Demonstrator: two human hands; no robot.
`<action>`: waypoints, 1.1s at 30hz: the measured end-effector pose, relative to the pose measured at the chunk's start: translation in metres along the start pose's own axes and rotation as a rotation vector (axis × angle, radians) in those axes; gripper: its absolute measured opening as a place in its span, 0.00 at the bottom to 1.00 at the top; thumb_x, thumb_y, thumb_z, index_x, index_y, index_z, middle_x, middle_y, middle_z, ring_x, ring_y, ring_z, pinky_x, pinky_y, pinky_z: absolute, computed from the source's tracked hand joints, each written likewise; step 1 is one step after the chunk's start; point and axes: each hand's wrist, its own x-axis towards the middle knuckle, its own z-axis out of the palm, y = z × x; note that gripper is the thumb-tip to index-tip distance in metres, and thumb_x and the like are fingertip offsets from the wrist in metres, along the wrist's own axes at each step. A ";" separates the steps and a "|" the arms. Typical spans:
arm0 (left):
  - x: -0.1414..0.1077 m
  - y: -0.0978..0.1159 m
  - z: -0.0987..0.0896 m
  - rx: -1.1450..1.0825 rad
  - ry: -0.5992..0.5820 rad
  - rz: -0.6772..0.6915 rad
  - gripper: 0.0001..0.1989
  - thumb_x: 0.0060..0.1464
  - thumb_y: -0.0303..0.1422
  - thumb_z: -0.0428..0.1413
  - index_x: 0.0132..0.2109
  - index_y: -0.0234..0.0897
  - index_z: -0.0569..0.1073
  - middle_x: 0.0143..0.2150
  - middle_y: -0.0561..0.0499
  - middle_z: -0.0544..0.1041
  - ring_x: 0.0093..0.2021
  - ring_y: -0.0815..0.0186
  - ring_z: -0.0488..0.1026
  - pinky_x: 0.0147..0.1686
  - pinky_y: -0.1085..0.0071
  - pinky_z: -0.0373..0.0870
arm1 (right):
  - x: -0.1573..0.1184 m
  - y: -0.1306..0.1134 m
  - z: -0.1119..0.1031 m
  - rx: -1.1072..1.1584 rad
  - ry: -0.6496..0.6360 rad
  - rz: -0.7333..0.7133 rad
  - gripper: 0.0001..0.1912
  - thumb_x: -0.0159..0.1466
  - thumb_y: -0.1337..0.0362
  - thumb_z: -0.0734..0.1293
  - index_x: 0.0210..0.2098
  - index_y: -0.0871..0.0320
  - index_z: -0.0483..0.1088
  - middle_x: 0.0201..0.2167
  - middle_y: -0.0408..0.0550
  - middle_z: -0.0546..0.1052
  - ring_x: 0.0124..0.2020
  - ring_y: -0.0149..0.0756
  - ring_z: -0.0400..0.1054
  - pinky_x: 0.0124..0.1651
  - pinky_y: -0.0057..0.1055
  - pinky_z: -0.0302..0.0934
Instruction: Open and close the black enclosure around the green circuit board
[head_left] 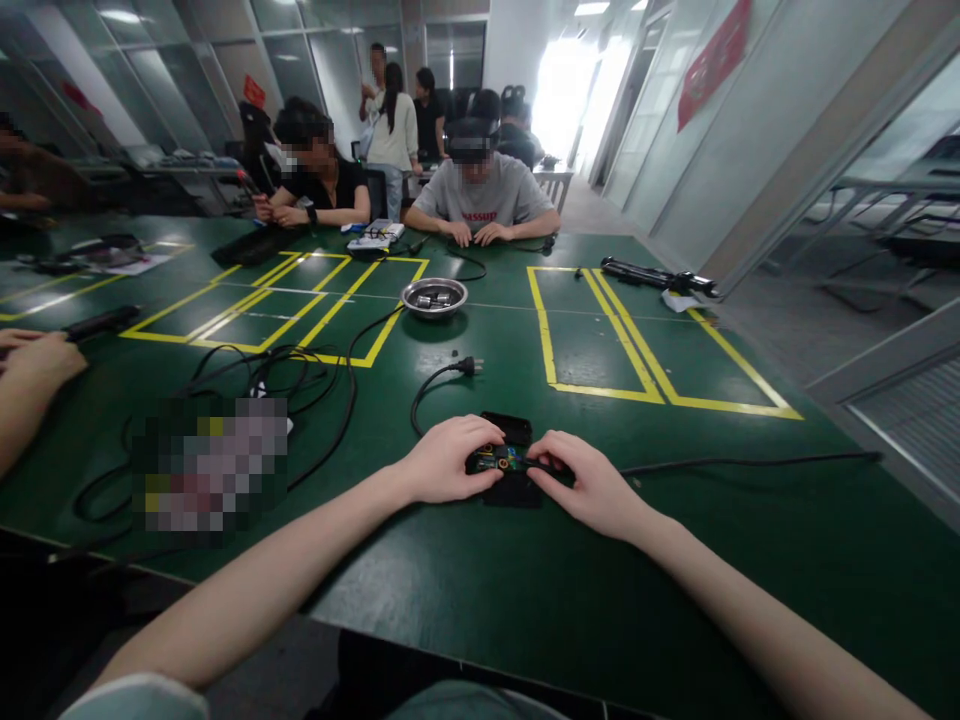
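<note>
An opened black device with a small circuit board (504, 459) lies near the table's front edge. My left hand (454, 459) grips its left end between thumb and fingers. My right hand (582, 480) is closed on a black cable at the device's right end. That black cable (697, 464) runs off to the right across the table. Black casing pieces lie just behind (507, 427) and just in front of the board. Behind my left hand, a black plug (470, 367) on a curved cord rests on the table.
A metal bowl (434, 298) with small parts stands mid-table. Coiled cables (292, 375) and a blurred package (217, 468) lie at left, near another person's hand (45, 375). Two people sit across the green table (495, 330). A black tool (656, 277) lies back right.
</note>
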 end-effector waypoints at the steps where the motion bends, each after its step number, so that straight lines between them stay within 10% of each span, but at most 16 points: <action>1: 0.000 0.000 0.000 0.009 0.005 0.001 0.14 0.55 0.31 0.64 0.49 0.37 0.77 0.56 0.42 0.81 0.57 0.55 0.77 0.59 0.57 0.72 | 0.001 -0.002 0.001 -0.004 0.005 0.011 0.03 0.68 0.66 0.64 0.36 0.54 0.68 0.30 0.45 0.71 0.33 0.38 0.67 0.37 0.35 0.63; 33: -0.008 -0.015 -0.008 -0.001 -0.031 0.024 0.26 0.60 0.39 0.66 0.63 0.43 0.74 0.61 0.43 0.79 0.64 0.54 0.73 0.63 0.54 0.72 | 0.000 -0.009 0.004 -0.109 0.119 0.056 0.07 0.70 0.65 0.64 0.34 0.55 0.69 0.32 0.45 0.75 0.29 0.34 0.70 0.32 0.30 0.62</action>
